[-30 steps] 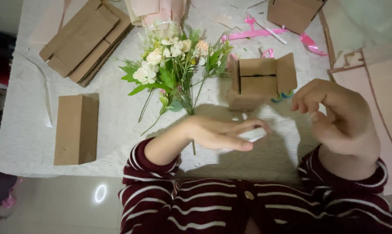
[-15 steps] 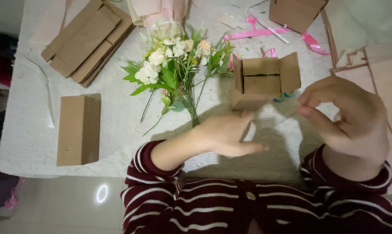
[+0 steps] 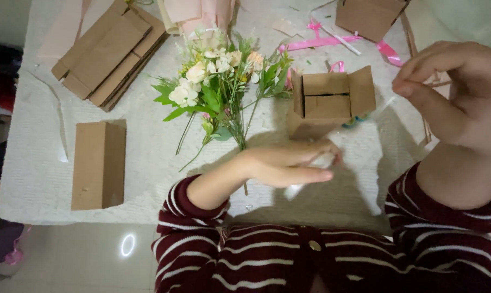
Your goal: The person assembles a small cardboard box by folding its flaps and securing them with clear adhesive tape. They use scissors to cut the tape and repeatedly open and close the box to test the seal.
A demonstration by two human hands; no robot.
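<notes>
A thin clear strip (image 3: 384,106), apparently tape or film, runs taut between the two hands. The right hand (image 3: 457,103) is raised, thumb and forefinger pinched shut on the strip's upper end. The left hand (image 3: 289,165) lies low over the table (image 3: 39,179), fingers curled around a small pale object (image 3: 316,161) from which the strip seems to come; whether that is a roll or a folded wad cannot be told, as the fingers cover most of it. Judged by its look, the strip is very light, limp, easily creased and possibly sticky on one face; it would be best held at its ends by fingertip pinch and kept under slight tension so that it does not fold on itself. Just beyond the left fingertips stands an open box (image 3: 329,100) of brown card, flaps spread, with the strip passing above its right flap. To the outside of the left knuckles lies a bouquet (image 3: 224,81) of white and green flowers, stems pointing toward the wrist. Farther out on that side are a closed carton (image 3: 98,165) and a stack of flat cardboard (image 3: 109,51). Beyond the right fingertips lie pink ribbon (image 3: 332,40) and another box (image 3: 367,16).
</notes>
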